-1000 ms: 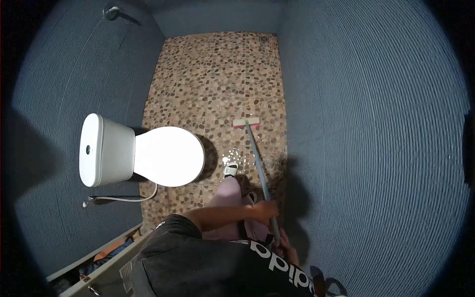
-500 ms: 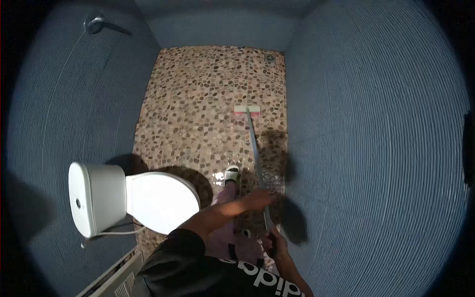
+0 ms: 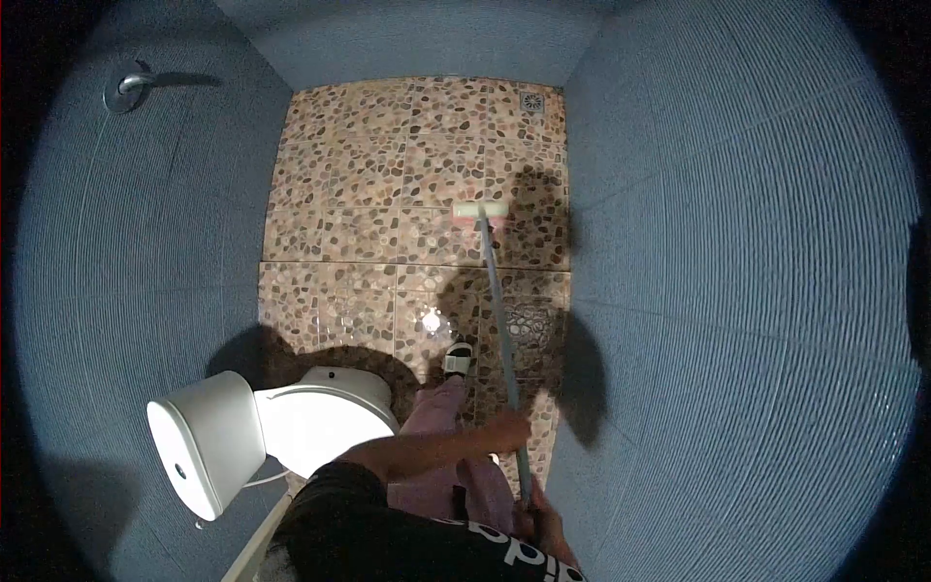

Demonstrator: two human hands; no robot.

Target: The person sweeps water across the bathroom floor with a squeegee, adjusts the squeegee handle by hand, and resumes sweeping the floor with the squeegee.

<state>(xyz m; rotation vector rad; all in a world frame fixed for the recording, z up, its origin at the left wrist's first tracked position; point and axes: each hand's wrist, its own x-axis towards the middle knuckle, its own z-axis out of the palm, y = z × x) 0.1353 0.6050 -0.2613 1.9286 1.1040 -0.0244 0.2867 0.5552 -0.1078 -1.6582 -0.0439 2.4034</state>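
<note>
A long-handled floor brush [image 3: 496, 291] slants down the middle of the head view. Its pale, wide head [image 3: 481, 210] with a pink lower edge rests on the pebble-patterned floor. My left hand [image 3: 507, 428] reaches across from the left and is closed around the lower part of the grey pole. Nearer to my body, my right hand [image 3: 540, 522] is wrapped around the pole's end, partly in shadow. Beyond my left hand, one foot in a white sandal [image 3: 458, 360] stands on the floor, left of the pole.
A white toilet [image 3: 218, 427] stands at lower left, close to my left arm. Blue ribbed walls [image 3: 718, 242] enclose the tiled floor [image 3: 339, 233]. One square drain [image 3: 531, 102] lies in the far right corner; a grate-like patch [image 3: 529, 328] sits right of the pole. A metal fixture [image 3: 128, 87] juts from the left wall.
The view has shifted, so the toilet and both hands appear lower. Both hands keep their hold on the pole. The brush head stays at nearly the same place in view.
</note>
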